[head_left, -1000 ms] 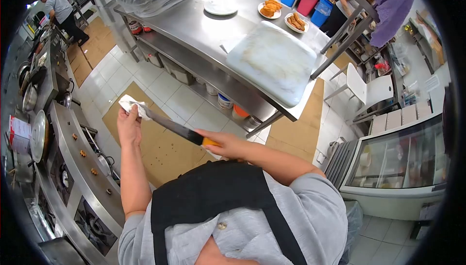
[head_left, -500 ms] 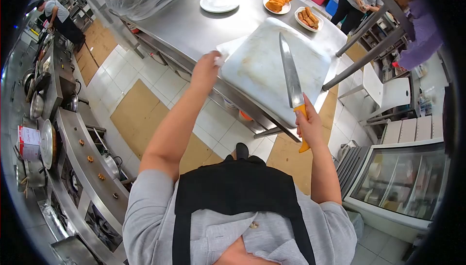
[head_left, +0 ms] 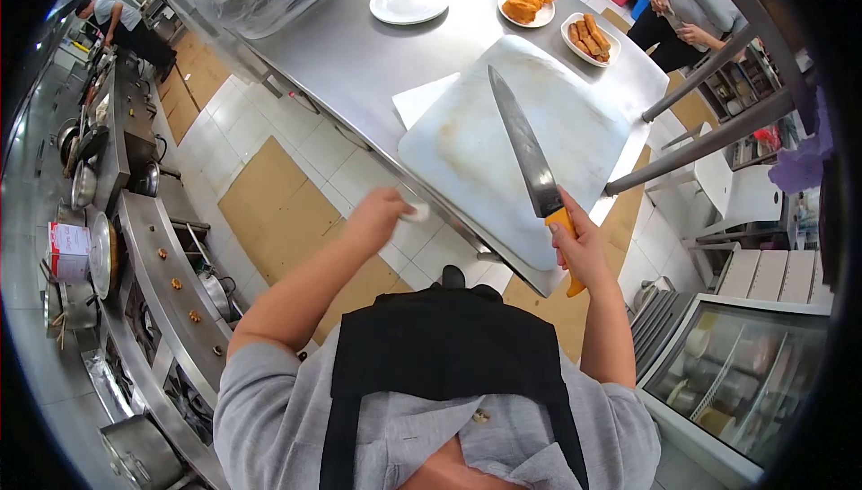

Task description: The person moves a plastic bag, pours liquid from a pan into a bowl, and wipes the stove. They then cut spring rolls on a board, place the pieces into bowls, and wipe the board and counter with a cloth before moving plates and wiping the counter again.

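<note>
My right hand (head_left: 579,243) is closed around the yellow handle of a large knife (head_left: 521,140), its blade pointing away over the cutting board. The white cutting board (head_left: 467,153) is stained and lies at the near end of the steel table. My left hand (head_left: 377,216) is off the table's edge, over the floor, with its fingers closed on a small crumpled white wad (head_left: 417,213), perhaps tissue or cloth. A folded white paper (head_left: 422,101) sticks out from beside the board's far left corner.
On the steel table (head_left: 341,68) are stacked white plates (head_left: 409,7), a plate of golden fried pieces (head_left: 532,1) and a dish of fried rolls (head_left: 589,39). Steel posts (head_left: 655,161) rise at the right. A stove counter (head_left: 180,284) runs along the left. Two other people stand farther off.
My left hand has drawn back from the board's left corner toward my body, still with the white wad. The knife has tilted slightly more to the left.
</note>
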A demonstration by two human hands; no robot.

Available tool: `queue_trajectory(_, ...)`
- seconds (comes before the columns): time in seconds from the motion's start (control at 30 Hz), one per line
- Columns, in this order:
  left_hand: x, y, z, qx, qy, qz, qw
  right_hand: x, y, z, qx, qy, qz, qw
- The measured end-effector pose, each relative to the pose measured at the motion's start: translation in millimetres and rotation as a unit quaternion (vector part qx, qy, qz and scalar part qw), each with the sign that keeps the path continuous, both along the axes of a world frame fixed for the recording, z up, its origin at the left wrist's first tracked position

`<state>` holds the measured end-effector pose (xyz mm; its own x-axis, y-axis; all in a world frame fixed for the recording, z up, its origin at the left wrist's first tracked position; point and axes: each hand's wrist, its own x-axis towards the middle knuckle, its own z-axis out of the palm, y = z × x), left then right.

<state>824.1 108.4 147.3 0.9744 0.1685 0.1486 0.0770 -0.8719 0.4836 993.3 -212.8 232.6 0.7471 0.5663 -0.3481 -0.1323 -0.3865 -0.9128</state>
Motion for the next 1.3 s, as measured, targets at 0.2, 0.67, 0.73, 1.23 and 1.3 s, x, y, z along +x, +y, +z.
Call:
queue_trajectory(0.2, 57.0, 48.8, -4.4, -0.222, -0.106, 0.297, 0.923, 42.8, 7.6, -12.0, 0.021, 0.019, -0.022, 0.999)
queue_trajectory(0.67, -17.8, 41.2, 25.9, 0.001, 0.078, 0.248, 0.966, 64.6, 24.2, -7.2, -0.039, -0.044, -0.028, 0.998)
queue_trajectory(0.73, -15.2, 54.3, 27.4, -0.016, 0.041, 0.271, 0.961, 70.4, 37.6, -5.8, -0.093, -0.087, -0.046, 0.991)
queue_trajectory(1.23, -66.6, 174.4, -0.7, -0.084, -0.034, 0.150, 0.984, -54.0, 144.0, 31.4, -0.307, -0.591, 0.098, 0.739)
queue_trajectory(1.3, -65.1, 189.8, -6.0, -0.135, -0.022, 0.145, 0.980, -58.2, 163.8, 33.9, -0.270, -0.603, 0.086, 0.746)
